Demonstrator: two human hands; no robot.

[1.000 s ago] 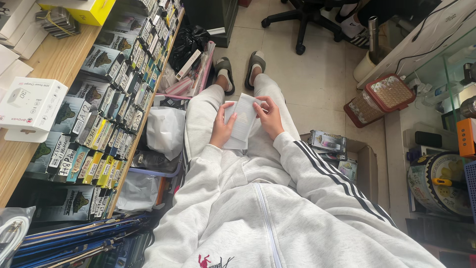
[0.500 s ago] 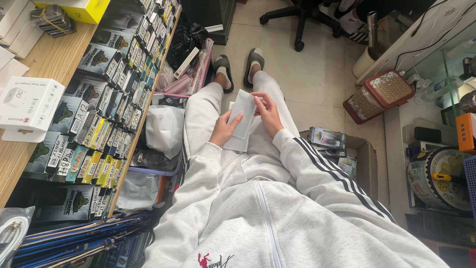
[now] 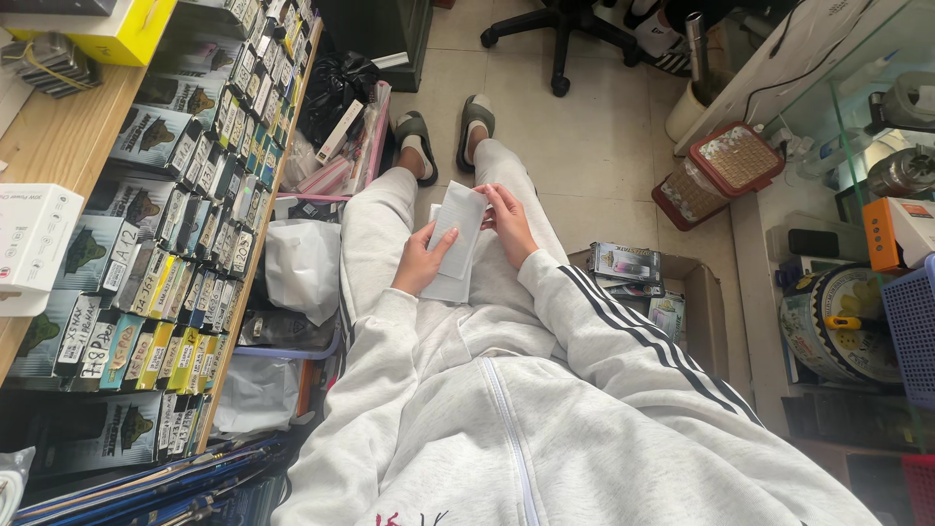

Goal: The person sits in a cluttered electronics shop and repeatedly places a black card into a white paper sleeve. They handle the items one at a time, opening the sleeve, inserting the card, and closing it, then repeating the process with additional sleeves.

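Both hands (image 3: 466, 245) around white packet (image 3: 458, 229)

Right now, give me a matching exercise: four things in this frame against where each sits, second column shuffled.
Things:
1. flat white rectangular packet
2. yellow cardboard box
3. brown woven-top square stool
4. black office-chair wheeled base

Places:
A. floor, right, beside the glass counter
B. held over the lap by the left hand and right hand
C. floor, top of frame, beyond the feet
D. wooden shelf, top left

Pairs: 1-B, 2-D, 3-A, 4-C
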